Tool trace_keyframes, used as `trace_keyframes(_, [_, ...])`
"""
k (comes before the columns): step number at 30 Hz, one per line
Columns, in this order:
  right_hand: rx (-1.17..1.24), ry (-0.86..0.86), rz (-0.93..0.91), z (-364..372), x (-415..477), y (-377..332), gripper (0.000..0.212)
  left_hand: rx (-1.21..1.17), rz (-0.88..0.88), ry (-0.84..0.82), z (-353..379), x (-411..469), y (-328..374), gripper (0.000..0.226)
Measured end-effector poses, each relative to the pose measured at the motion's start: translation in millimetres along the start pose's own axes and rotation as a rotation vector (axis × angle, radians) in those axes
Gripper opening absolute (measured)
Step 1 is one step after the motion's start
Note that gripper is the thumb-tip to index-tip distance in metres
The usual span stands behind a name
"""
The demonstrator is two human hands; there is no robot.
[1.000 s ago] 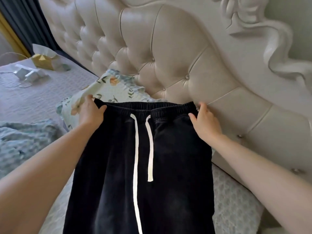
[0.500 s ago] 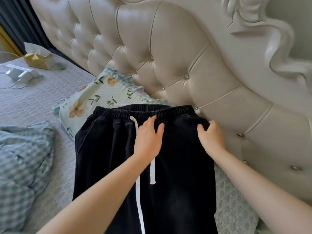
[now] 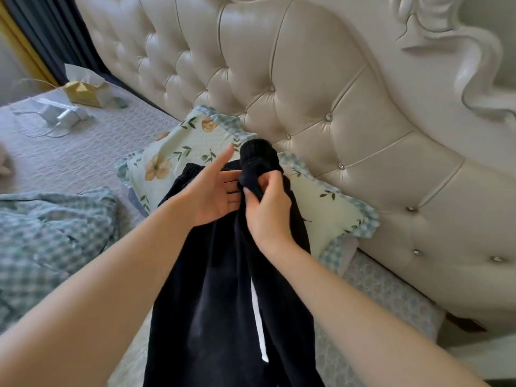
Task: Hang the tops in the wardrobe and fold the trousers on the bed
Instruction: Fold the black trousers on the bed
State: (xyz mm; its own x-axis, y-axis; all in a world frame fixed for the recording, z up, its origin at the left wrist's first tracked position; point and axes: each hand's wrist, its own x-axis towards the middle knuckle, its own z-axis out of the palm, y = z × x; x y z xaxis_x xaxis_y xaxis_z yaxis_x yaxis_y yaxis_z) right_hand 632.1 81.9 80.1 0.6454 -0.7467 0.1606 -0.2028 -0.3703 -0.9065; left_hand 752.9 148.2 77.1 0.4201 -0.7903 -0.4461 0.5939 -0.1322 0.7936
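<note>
Black trousers (image 3: pixel 223 308) with a white drawstring lie lengthwise on the bed, their waistband up on a floral pillow (image 3: pixel 178 152). My right hand (image 3: pixel 268 210) grips the right end of the waistband, bunched and lifted over toward the middle. My left hand (image 3: pixel 212 191) lies flat, palm up with straight fingers, against the trousers just under the raised fold. The lower legs run out of view at the bottom.
A tufted cream headboard (image 3: pixel 335 107) stands right behind the pillow. A blue checked garment (image 3: pixel 53 236) lies crumpled at the left. Farther left on the grey bedspread (image 3: pixel 69 152) sit a yellow tissue box (image 3: pixel 83 92) and white chargers with cables (image 3: pixel 61 115).
My right hand has taken hold of the waistband's right end and pulled it up and leftward. My left hand turned palm up beneath the fold. The trousers are now narrower at the top.
</note>
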Motion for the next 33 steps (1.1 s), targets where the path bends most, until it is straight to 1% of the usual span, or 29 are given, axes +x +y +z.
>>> trace_keyframes(2, [0.058, -0.111, 0.084, 24, -2, -6, 0.022, 0.055, 0.032, 0.071, -14, -10, 8, 0.031])
trace_keyframes(3, [0.083, -0.176, 0.122, 32, -1, -6, 0.025, 0.076, 0.044, 0.121, -22, -12, 9, 0.023])
trace_keyframes(5, [0.134, -0.334, 0.180, 41, 1, -2, 0.030, 0.103, 0.069, 0.238, -41, -14, 6, 0.019])
trace_keyframes(7, [0.113, -0.481, 0.182, 38, 8, 6, 0.028, 0.082, 0.110, 0.351, -62, -14, -4, 0.024])
trace_keyframes(8, [0.050, -0.510, 0.136, 35, 14, 11, 0.025, 0.051, 0.132, 0.399, -72, -13, -11, 0.026])
trace_keyframes(9, [-0.028, -0.503, 0.069, 33, 22, 14, 0.023, 0.015, 0.138, 0.427, -81, -13, -19, 0.028])
trace_keyframes(11, [-0.200, -0.445, -0.100, 32, 43, 15, 0.025, -0.021, 0.095, 0.402, -89, -16, -36, 0.034])
trace_keyframes(13, [-0.429, -0.432, -0.305, 40, 67, 12, 0.027, -0.015, 0.074, 0.347, -87, -22, -54, 0.037])
trace_keyframes(14, [-0.567, -0.458, -0.381, 47, 78, 10, 0.034, -0.012, 0.079, 0.328, -84, -26, -65, 0.040])
trace_keyframes(15, [-0.695, -0.512, -0.419, 54, 87, 9, 0.045, 0.002, 0.082, 0.318, -79, -30, -75, 0.043])
trace_keyframes(17, [-0.850, -0.674, -0.381, 67, 98, 7, 0.066, 0.120, 0.082, 0.330, -69, -37, -95, 0.046])
trace_keyframes(19, [-0.891, -0.801, -0.262, 76, 107, 7, 0.074, 0.273, 0.085, 0.416, -63, -39, -110, 0.038])
trace_keyframes(21, [-0.940, -0.867, -0.197, 79, 113, 4, 0.068, 0.291, 0.062, 0.508, -61, -42, -116, 0.026])
trace_keyframes(22, [-0.944, -0.891, -0.210, 79, 115, 0, 0.060, 0.237, 0.041, 0.500, -61, -47, -116, 0.022])
trace_keyframes(23, [-0.912, -0.908, -0.238, 79, 117, -4, 0.051, 0.160, 0.019, 0.453, -63, -52, -113, 0.021])
trace_keyframes(25, [-0.761, -0.920, -0.267, 78, 120, -11, 0.032, 0.036, 0.008, 0.314, -70, -65, -103, 0.021])
trace_keyframes(26, [-0.685, -0.911, -0.265, 79, 120, -15, 0.029, 0.004, 0.023, 0.270, -77, -71, -94, 0.021])
trace_keyframes(27, [-0.628, -0.893, -0.260, 83, 121, -17, 0.025, -0.012, 0.046, 0.268, -87, -76, -84, 0.019])
trace_keyframes(29, [-0.577, -0.799, -0.251, 98, 124, -19, 0.022, 0.013, 0.098, 0.379, -109, -78, -63, 0.015])
trace_keyframes(30, [-0.588, -0.726, -0.234, 108, 125, -19, 0.027, 0.070, 0.114, 0.455, -120, -76, -56, 0.014])
trace_keyframes(32, [-0.676, -0.578, -0.169, 128, 127, -11, 0.037, 0.253, 0.099, 0.576, -135, -65, -56, 0.013])
trace_keyframes(33, [-0.718, -0.532, -0.135, 135, 126, -3, 0.040, 0.346, 0.064, 0.597, -139, -59, -63, 0.013])
